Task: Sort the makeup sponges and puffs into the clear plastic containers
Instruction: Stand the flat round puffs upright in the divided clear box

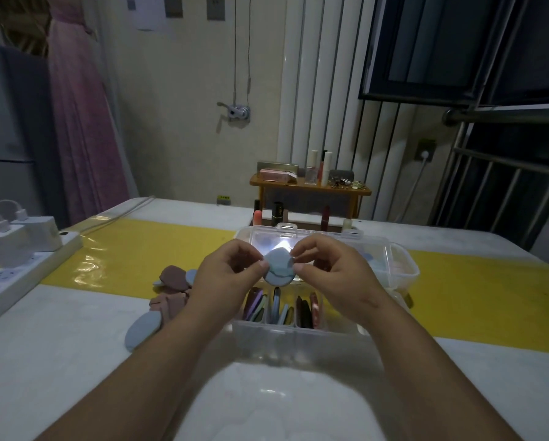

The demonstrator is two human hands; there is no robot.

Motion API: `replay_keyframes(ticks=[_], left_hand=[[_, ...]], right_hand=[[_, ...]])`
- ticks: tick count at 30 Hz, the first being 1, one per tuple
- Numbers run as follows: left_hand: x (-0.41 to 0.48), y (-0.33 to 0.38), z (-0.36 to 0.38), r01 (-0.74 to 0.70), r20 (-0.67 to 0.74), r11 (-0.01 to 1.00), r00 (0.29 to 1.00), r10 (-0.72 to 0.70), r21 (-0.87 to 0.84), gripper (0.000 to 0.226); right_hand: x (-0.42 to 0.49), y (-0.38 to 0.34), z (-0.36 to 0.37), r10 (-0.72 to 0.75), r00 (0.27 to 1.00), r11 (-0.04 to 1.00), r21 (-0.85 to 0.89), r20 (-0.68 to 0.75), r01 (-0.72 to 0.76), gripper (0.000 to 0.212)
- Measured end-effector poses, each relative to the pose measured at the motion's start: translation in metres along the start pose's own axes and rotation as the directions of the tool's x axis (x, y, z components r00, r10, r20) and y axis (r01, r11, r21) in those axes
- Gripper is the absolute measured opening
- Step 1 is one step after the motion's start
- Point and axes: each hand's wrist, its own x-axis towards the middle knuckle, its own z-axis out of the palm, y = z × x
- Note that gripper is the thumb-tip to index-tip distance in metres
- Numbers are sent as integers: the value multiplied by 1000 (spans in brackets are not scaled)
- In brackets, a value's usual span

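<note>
A light blue drop-shaped puff (278,268) is held up over the clear plastic container (295,337). My left hand (227,275) pinches its left edge and my right hand (327,270) pinches its right edge. Below the puff, the container's compartments hold several puffs standing on edge, purple, green, blue, dark and pink (282,308). The container's open lid (317,241) stands behind my hands. On the table to the left lies a loose pile of brown puffs (171,292) and a large blue puff (144,329).
A white power strip with chargers (18,249) sits at the left table edge. A second clear container (403,268) sits right of the lid. Lipsticks (279,213) stand behind the box, under a small wooden shelf (311,186) with cosmetics. A yellow runner (476,291) crosses the table.
</note>
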Motion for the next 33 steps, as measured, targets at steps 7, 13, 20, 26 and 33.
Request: replay_keyframes(ticks=[7,13,20,26,33], left_hand=[[5,-6,-1,125,-50,971,992,-117,204,24],[9,-9,-2,311,0,937,949,-315,157,21],[10,-14,-3,293,-5,945,955,-295,147,26],[11,-13,-8,307,-47,945,952,-304,116,25],[13,-13,-11,314,-56,939,949,-309,140,25]], right_hand=[[3,1,-9,-1,981,999,-35,-192,-6,15],[4,10,-14,20,940,978,-189,-341,-89,16],[2,8,-15,129,967,898,-387,-219,-207,22],[2,6,-18,145,969,864,-452,-202,-223,27],[0,0,-14,176,982,807,-561,-72,-185,15]])
